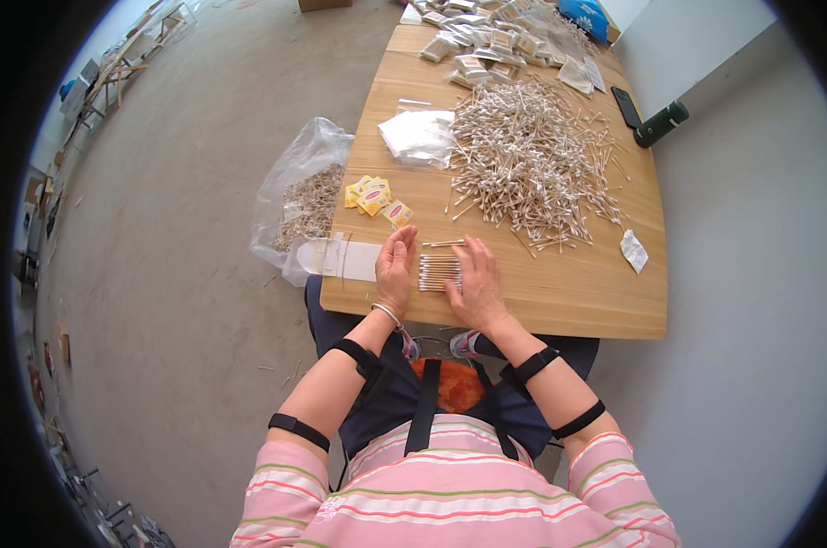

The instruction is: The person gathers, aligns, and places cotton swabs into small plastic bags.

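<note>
Wooden table [560, 301]: both hands (flat, grip released) [394, 270] [476, 285] flank aligned cotton swabs [436, 272].

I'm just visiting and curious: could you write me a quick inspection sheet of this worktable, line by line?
Surface: wooden table, near edge bare.
Job's things: a neat row of cotton swabs lies between the hands; a big loose heap of swabs sits behind it.
Clutter: yellow sachets, clear plastic bags, small filled packets at the far end, a phone, a dark green bottle, a white scrap.
Hands: left hand and right hand lie flat, open, on either side of the row.
Cables: nothing seen.
Surroundings: concrete floor, a plastic sack of swabs beside the table's left edge.
</note>
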`<state>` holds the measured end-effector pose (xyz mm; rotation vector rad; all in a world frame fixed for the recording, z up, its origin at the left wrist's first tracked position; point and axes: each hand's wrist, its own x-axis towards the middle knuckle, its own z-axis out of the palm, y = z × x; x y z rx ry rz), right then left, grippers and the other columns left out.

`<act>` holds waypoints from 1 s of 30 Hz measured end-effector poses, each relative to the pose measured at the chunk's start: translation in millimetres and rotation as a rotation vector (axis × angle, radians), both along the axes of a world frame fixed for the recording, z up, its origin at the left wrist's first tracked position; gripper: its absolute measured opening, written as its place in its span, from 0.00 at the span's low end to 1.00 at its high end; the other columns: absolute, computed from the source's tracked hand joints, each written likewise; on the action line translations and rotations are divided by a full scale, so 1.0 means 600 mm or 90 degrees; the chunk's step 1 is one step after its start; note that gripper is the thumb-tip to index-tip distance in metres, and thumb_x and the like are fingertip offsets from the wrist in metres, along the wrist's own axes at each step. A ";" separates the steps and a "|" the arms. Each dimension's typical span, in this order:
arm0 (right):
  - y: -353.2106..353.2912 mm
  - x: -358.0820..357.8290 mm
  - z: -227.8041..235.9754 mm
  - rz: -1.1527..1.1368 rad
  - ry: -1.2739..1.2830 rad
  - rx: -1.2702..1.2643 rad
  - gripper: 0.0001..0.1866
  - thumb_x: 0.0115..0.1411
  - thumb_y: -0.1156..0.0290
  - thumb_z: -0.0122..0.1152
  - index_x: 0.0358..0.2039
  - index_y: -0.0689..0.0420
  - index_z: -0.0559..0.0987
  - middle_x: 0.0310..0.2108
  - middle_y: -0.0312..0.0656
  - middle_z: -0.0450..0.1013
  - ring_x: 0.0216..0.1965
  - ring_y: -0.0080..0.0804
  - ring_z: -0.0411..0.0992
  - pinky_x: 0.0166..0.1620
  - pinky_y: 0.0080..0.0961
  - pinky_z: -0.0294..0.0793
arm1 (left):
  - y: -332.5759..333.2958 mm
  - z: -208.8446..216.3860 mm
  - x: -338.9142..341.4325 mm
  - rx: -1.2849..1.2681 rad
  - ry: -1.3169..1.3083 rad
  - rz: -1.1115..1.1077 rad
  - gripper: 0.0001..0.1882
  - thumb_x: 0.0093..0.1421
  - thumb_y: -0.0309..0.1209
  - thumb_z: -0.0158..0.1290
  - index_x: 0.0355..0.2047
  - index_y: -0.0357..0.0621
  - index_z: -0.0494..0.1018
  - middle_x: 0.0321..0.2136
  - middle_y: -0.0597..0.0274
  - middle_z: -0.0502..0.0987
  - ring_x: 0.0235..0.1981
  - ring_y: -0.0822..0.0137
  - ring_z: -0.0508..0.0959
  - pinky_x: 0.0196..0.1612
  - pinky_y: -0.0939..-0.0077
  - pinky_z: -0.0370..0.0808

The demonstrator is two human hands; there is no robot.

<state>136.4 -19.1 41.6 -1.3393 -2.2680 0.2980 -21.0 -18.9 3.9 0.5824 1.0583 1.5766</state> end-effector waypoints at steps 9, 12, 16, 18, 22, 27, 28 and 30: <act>0.000 -0.003 -0.014 0.004 -0.077 -0.087 0.29 0.53 0.61 0.60 0.54 0.58 0.66 0.53 0.45 0.58 0.58 0.44 0.52 0.61 0.42 0.48 | -0.008 -0.004 0.018 0.037 0.088 0.032 0.20 0.69 0.35 0.36 0.55 0.34 0.63 0.53 0.54 0.67 0.56 0.67 0.66 0.60 0.75 0.60; 0.001 -0.002 -0.014 -0.001 -0.065 -0.090 0.26 0.55 0.64 0.57 0.53 0.59 0.66 0.52 0.47 0.59 0.57 0.44 0.54 0.60 0.40 0.51 | -0.016 0.001 0.025 0.036 0.111 0.030 0.20 0.69 0.35 0.36 0.56 0.35 0.63 0.53 0.55 0.67 0.55 0.69 0.65 0.59 0.77 0.60; 0.009 0.003 -0.042 -0.004 0.127 -0.080 0.22 0.56 0.68 0.54 0.52 0.61 0.66 0.53 0.50 0.60 0.57 0.47 0.57 0.60 0.39 0.54 | -0.015 0.002 0.030 0.048 0.098 0.029 0.21 0.69 0.35 0.37 0.56 0.35 0.63 0.53 0.56 0.67 0.55 0.70 0.65 0.58 0.78 0.61; 0.010 -0.016 -0.046 -0.057 0.387 -0.145 0.21 0.58 0.72 0.48 0.52 0.64 0.66 0.55 0.53 0.60 0.59 0.50 0.57 0.62 0.37 0.53 | -0.015 -0.002 0.030 0.059 0.103 0.024 0.22 0.69 0.37 0.37 0.56 0.34 0.63 0.54 0.55 0.67 0.55 0.68 0.65 0.59 0.76 0.60; 0.006 -0.049 -0.049 -0.092 0.485 -0.182 0.20 0.58 0.73 0.45 0.52 0.66 0.65 0.58 0.54 0.59 0.63 0.49 0.53 0.64 0.37 0.48 | -0.014 -0.003 0.031 0.054 0.116 0.004 0.23 0.69 0.39 0.36 0.56 0.34 0.63 0.54 0.54 0.67 0.56 0.66 0.65 0.60 0.74 0.60; 0.012 -0.061 -0.048 -0.074 0.549 -0.219 0.21 0.57 0.74 0.44 0.52 0.66 0.65 0.59 0.54 0.58 0.65 0.48 0.49 0.65 0.36 0.46 | -0.008 -0.005 0.022 0.055 0.128 -0.012 0.24 0.69 0.41 0.36 0.55 0.33 0.63 0.54 0.52 0.67 0.58 0.63 0.64 0.60 0.72 0.59; 0.014 -0.059 -0.051 -0.076 0.549 -0.217 0.21 0.57 0.74 0.44 0.52 0.66 0.65 0.59 0.54 0.58 0.65 0.48 0.49 0.65 0.36 0.46 | -0.004 -0.006 0.023 0.057 0.128 -0.013 0.24 0.69 0.41 0.36 0.55 0.33 0.63 0.54 0.52 0.67 0.58 0.63 0.64 0.60 0.72 0.59; 0.017 -0.056 -0.055 -0.073 0.546 -0.191 0.19 0.58 0.74 0.45 0.50 0.66 0.66 0.57 0.54 0.60 0.63 0.49 0.53 0.64 0.37 0.49 | 0.006 -0.007 0.023 0.052 0.083 0.012 0.25 0.69 0.42 0.35 0.56 0.34 0.62 0.55 0.55 0.66 0.60 0.64 0.62 0.63 0.72 0.55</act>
